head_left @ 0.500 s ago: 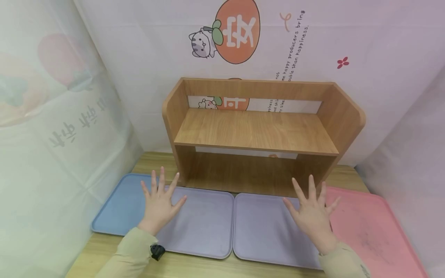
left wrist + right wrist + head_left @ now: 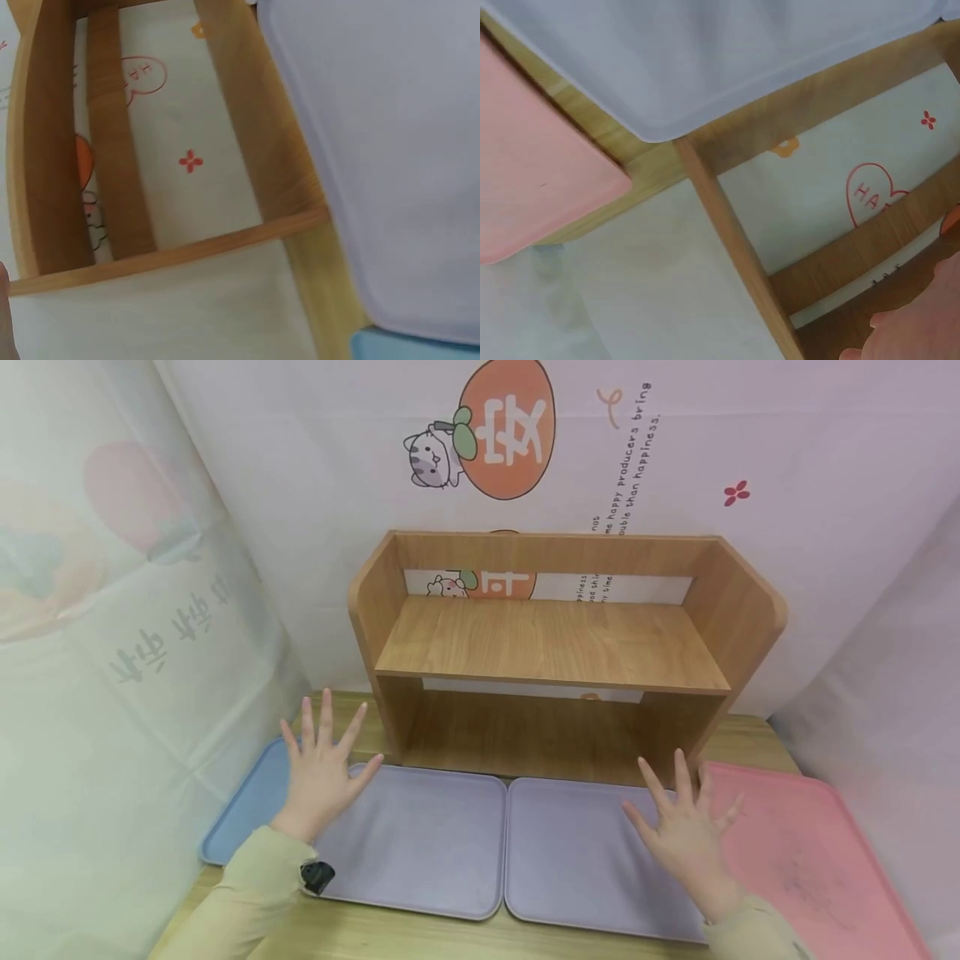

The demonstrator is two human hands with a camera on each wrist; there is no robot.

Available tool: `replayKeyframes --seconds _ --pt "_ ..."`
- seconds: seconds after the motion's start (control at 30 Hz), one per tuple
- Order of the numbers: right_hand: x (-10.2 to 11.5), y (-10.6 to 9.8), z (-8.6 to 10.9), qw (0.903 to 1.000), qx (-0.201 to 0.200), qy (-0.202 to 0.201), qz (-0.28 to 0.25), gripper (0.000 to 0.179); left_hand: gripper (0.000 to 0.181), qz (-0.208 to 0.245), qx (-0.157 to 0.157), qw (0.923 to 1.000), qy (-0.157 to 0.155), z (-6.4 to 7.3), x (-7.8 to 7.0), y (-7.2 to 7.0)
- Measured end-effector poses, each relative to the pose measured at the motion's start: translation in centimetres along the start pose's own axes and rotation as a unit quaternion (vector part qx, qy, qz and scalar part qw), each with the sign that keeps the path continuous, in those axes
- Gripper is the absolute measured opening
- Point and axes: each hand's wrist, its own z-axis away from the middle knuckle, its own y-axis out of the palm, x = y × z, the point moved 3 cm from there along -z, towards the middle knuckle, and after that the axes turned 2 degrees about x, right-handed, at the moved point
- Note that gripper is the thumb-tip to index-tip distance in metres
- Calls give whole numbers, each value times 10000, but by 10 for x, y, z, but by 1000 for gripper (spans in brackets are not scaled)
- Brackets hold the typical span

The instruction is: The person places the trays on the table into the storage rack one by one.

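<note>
My left hand [image 2: 318, 785] hangs with fingers spread and straight, over the border between the blue tray [image 2: 251, 797] and the left lavender tray [image 2: 427, 839]. Nothing is held in it. Fingers of my right hand [image 2: 690, 843] are likewise spread and hold nothing, above the right lavender tray [image 2: 585, 860] and the edge of the pink tray [image 2: 795, 852]. Beyond both hands stands a two-level wooden shelf [image 2: 551, 643] with bare boards. The left wrist view catches only a sliver of the left hand; part of the right hand [image 2: 915, 319] shows in its own wrist view.
The trays lie side by side on a wooden table [image 2: 405, 931], in front of the shelf. White printed cloth [image 2: 315, 460] hangs behind and along both sides. A black band [image 2: 317, 877] sits on the left wrist.
My left hand has moved left and a little farther forward. My right hand has shifted slightly right and nearer. The shelf and trays stay in place.
</note>
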Motion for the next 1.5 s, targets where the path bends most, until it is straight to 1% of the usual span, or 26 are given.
replayKeyframes --seconds 0.1,0.23,0.33,0.4,0.43,0.63,0.67,0.8,0.93,1.07,1.27,1.4,1.5 --pt "-7 5 3 10000 6 -86 14 69 84 0 -212 9998 70 -11 2 -10" --pt "-16 12 10 9996 176 -214 84 69 79 110 -647 9975 259 -31 1 -25" --pt "-24 20 16 9987 395 -266 198 69 84 454 -1016 9925 503 -47 -2 -37" --pt "-31 28 21 9979 519 -290 251 70 88 734 -1151 9888 608 -57 -3 -44" --pt "-34 32 23 9975 573 -293 281 71 89 861 -1158 9876 623 -62 -4 -46" --pt "-45 49 34 9968 591 -415 347 72 90 1617 -892 9819 408 -85 -3 -54" --pt "-46 51 35 9967 586 -442 353 72 90 1731 -874 9802 392 -88 -3 -54" --pt "-51 56 39 9948 802 -434 453 76 91 2140 -809 9726 418 -100 -2 -56" --pt "-57 60 44 9933 958 -400 500 83 92 2530 -632 9647 367 -111 -2 -55" --pt "-64 65 49 9930 1012 -453 411 88 95 2883 -408 9566 148 -121 -3 -55" --pt "-70 70 56 9881 1384 -487 464 92 97 3315 -128 9432 -200 -129 -2 -53" --pt "-73 71 59 9854 1567 -435 512 91 92 3341 -66 9421 -271 -132 1 -51" --pt "-74 71 58 9855 1576 -385 498 92 88 3299 -88 9436 -255 -133 3 -51"
